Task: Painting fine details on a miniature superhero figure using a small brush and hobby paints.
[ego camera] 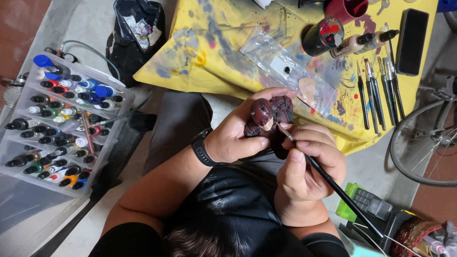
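dark hair and a black shirt [228,214] fill the bottom edge, closest to the lens, with both forearms reaching up from them.

going by size: a yellow cloth [228,52], smeared with blue, red and purple paint, covers the low table ahead. left of it sits a clear tray [19,147] packed with rows of dropper paint bottles [62,119], and a black bag [135,35] stands between tray and cloth. a bicycle wheel [423,143] shows at the right edge. on the cloth lie a clear plastic pouch [281,66], a dark flat case [412,40], a red cup [345,9], a paint-daubed jar [323,35], two small bottles [366,42] and a row of spare brushes [378,93].

the left hand [238,135], with a black band [202,150] on its wrist, is curled around a small figure [269,119], thumb under it and fingers behind. the figure sits over the lap, just off the near edge of the cloth. the right hand [307,166] pinches a thin black brush [328,181] like a pen, its tip touching the figure near the pale lower face.

as a judgement: the head and torso already carry dark red and brown coats, so base colour looks done. fine work around the face seems to be in hand. how much of the far side is painted cannot be told.
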